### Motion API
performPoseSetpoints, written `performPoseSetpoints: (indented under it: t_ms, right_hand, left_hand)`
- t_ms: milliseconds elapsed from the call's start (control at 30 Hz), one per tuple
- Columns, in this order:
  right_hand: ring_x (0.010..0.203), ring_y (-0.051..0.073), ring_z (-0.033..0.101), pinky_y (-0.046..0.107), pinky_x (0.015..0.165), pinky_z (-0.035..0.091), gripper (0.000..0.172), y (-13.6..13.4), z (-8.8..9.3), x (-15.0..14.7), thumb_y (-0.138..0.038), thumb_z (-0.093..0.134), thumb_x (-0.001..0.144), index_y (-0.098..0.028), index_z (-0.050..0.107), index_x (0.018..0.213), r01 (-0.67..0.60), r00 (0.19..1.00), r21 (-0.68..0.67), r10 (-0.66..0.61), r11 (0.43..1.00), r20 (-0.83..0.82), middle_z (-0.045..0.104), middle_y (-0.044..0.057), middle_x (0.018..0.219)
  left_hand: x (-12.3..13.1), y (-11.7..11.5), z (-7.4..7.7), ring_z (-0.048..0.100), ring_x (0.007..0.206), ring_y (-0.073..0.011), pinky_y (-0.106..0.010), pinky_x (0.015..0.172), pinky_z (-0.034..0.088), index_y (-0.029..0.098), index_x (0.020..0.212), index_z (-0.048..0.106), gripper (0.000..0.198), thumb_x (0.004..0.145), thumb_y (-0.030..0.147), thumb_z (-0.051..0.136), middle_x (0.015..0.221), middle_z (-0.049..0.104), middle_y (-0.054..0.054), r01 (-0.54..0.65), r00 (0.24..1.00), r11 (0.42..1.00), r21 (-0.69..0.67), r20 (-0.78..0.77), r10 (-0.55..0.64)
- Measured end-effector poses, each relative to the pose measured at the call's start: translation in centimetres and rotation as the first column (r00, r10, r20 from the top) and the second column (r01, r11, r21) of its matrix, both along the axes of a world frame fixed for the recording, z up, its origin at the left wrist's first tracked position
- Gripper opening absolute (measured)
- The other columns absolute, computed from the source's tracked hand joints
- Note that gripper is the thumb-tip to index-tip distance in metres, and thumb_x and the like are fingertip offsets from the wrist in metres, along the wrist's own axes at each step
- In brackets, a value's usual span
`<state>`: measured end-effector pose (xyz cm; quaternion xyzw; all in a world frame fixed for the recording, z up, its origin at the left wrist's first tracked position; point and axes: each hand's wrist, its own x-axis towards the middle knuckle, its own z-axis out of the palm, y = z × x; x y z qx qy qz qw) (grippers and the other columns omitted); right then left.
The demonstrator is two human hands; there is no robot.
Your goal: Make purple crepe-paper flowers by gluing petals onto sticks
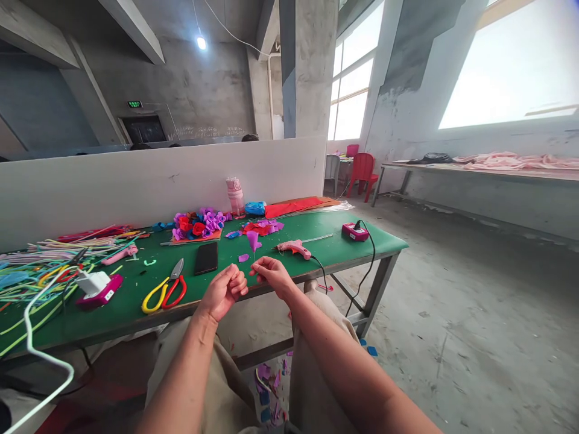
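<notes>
My right hand (273, 275) pinches the thin stem of a purple paper flower (253, 241), which stands upright above the fingertips over the table's front edge. My left hand (225, 290) is closed just beside it, its fingers curled in; whatever they may hold is hidden. A loose purple petal (243, 258) lies near the flower. To the right rests a pink glue gun (295, 248) with a black cord. Scissors (169, 290) with one yellow and one red handle lie left of my left hand, near a black phone (206, 258).
Finished-looking purple and red paper flowers (199, 224) are heaped at the back, beside a pink bottle (235, 196) and red paper sheets (296, 207). Coloured stems (43, 259) and a white plug (93, 281) crowd the left. A pink power socket (355, 232) sits at the right.
</notes>
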<state>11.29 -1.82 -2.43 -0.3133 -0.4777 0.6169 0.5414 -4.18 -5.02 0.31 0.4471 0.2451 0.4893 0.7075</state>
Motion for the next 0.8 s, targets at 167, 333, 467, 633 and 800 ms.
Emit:
performPoseSetpoints:
  t_ms: [167, 333, 467, 633, 800]
  right_hand:
    - [0.047, 0.006, 0.046, 0.022, 0.05, 0.032, 0.041, 0.0, 0.1, 0.0, -0.05, 0.077, 0.056, -0.017, 0.057, 0.069, 0.005, 1.0, 0.002, -0.005, 1.0, -0.003, 0.067, -0.001, 0.064]
    - [0.05, 0.007, 0.047, 0.021, 0.051, 0.034, 0.04, -0.1, 0.1, 0.1, -0.05, 0.078, 0.056, -0.017, 0.059, 0.07, -0.001, 1.0, 0.001, 0.001, 1.0, -0.002, 0.067, 0.0, 0.066]
    - [0.05, 0.006, 0.047, 0.02, 0.05, 0.034, 0.037, -0.3, 0.0, 0.1, -0.048, 0.077, 0.059, -0.016, 0.061, 0.071, -0.057, 0.998, 0.021, 0.057, 0.998, -0.008, 0.066, -0.001, 0.068]
    - [0.049, 0.006, 0.047, 0.021, 0.052, 0.037, 0.037, -0.2, -0.3, 0.1, -0.049, 0.076, 0.06, -0.016, 0.063, 0.074, -0.126, 0.992, 0.045, 0.126, 0.991, 0.004, 0.065, -0.001, 0.068]
    - [0.049, 0.007, 0.049, 0.022, 0.054, 0.04, 0.041, 0.0, -0.4, 0.0, -0.048, 0.079, 0.056, -0.016, 0.06, 0.074, -0.145, 0.989, 0.037, 0.144, 0.989, 0.028, 0.065, -0.001, 0.066]
  left_hand:
    - [0.2, -0.3, 0.1, 0.034, 0.05, -0.0071, -0.025, 0.055, 0.038, 0.018, 0.063, 0.044, 0.032, 0.077, 0.037, 0.066, 0.058, 0.035, 0.006, -0.031, 0.996, 0.998, 0.049, -0.079, 0.035]
    - [0.4, 0.6, -0.9, 0.041, 0.049, -0.0075, -0.022, 0.055, 0.036, 0.017, 0.064, 0.052, 0.03, 0.068, 0.038, 0.074, 0.051, 0.045, 0.007, -0.303, 0.882, 0.921, 0.244, -0.295, 0.368]
    - [0.5, 1.3, -1.5, 0.04, 0.045, -0.0066, -0.02, 0.049, 0.03, 0.017, 0.056, 0.051, 0.037, 0.057, 0.04, 0.08, 0.046, 0.047, 0.007, -0.442, 0.741, 0.832, 0.335, -0.386, 0.549]
    - [0.4, 1.3, -1.4, 0.04, 0.043, -0.0066, -0.02, 0.047, 0.03, 0.017, 0.054, 0.051, 0.04, 0.053, 0.045, 0.081, 0.045, 0.047, 0.007, -0.474, 0.704, 0.816, 0.33, -0.415, 0.576]
    - [0.4, 1.2, -1.4, 0.04, 0.042, -0.0071, -0.02, 0.045, 0.029, 0.017, 0.054, 0.052, 0.042, 0.05, 0.047, 0.081, 0.045, 0.048, 0.006, -0.45, 0.699, 0.832, 0.324, -0.452, 0.554]
